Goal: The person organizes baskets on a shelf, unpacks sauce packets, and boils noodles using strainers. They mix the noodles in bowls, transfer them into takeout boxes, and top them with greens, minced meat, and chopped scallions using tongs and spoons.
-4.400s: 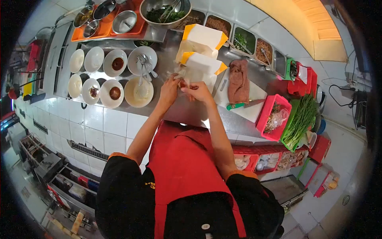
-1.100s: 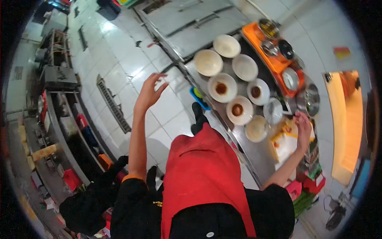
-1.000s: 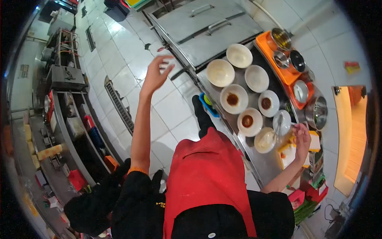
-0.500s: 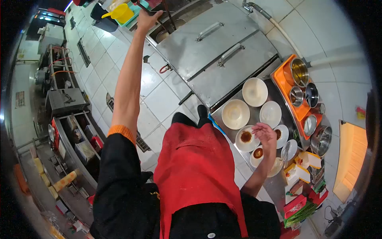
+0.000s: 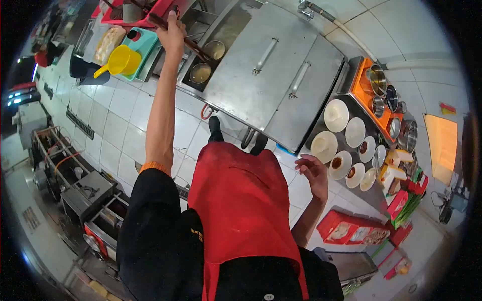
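Note:
My left hand [image 5: 172, 36] reaches to the upper left, its fingers closed round a brown handle [image 5: 195, 48] among several dark handles. Two round pots or strainers [image 5: 200, 73] sit in the steel cooker opening near the handles' lower ends; their contents look cloudy. My right hand [image 5: 314, 175] hangs in the air beside the bowls, fingers apart and slightly curled, with nothing in it. Closest to it is a pale bowl [image 5: 324, 146] at the counter's left edge. Among the other bowls, one holds brown-red sauce [image 5: 337, 162].
Steel lids [image 5: 261, 75] with two bar handles cover the cooker. A yellow scoop [image 5: 124, 60] rests on a turquoise tray [image 5: 146, 42] at the upper left. Orange trays [image 5: 359, 83] with metal bowls stand at the right. Red crates [image 5: 346, 228] lie lower right.
The view has turned from the counter with the boxes towards the cooker. My left hand has moved up to the handles and closed on one. My right hand has come away from the boxes and bowls.

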`<state>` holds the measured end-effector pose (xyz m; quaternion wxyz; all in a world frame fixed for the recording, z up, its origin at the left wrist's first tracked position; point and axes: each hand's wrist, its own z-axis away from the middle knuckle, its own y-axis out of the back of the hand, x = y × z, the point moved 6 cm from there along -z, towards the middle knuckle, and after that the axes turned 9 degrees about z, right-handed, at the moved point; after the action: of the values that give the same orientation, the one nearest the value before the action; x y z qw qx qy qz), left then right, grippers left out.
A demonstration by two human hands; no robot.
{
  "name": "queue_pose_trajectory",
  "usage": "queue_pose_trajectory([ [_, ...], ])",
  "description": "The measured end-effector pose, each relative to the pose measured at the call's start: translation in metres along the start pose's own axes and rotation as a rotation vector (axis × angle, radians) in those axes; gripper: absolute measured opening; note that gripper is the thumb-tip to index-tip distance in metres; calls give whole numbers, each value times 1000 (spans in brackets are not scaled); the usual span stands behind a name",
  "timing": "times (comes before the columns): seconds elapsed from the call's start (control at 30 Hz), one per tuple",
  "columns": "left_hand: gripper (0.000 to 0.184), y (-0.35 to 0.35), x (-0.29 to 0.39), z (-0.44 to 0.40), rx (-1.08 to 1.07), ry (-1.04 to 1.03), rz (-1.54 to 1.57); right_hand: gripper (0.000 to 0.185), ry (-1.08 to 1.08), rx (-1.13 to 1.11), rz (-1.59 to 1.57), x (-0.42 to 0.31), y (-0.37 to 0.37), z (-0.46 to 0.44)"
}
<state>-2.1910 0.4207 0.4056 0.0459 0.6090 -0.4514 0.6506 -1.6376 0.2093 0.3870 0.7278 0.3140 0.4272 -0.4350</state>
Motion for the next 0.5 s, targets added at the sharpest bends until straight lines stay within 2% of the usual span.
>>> queue_pose_trajectory([
  [0.17,45,-9,56,27,-43,23,109,31,-56,-48,96,-31,-77,-14],
  [0.23,46,-12,71,40,36,-36,68,28,-103,-65,142,-37,-98,-24],
  [0.3,47,-14,76,48,3,-21,42,25,-80,-66,197,-41,-114,-37],
  [0.5,48,-2,80,44,171,-47,134,16,-26,-107,247,-67,-173,-96],
])
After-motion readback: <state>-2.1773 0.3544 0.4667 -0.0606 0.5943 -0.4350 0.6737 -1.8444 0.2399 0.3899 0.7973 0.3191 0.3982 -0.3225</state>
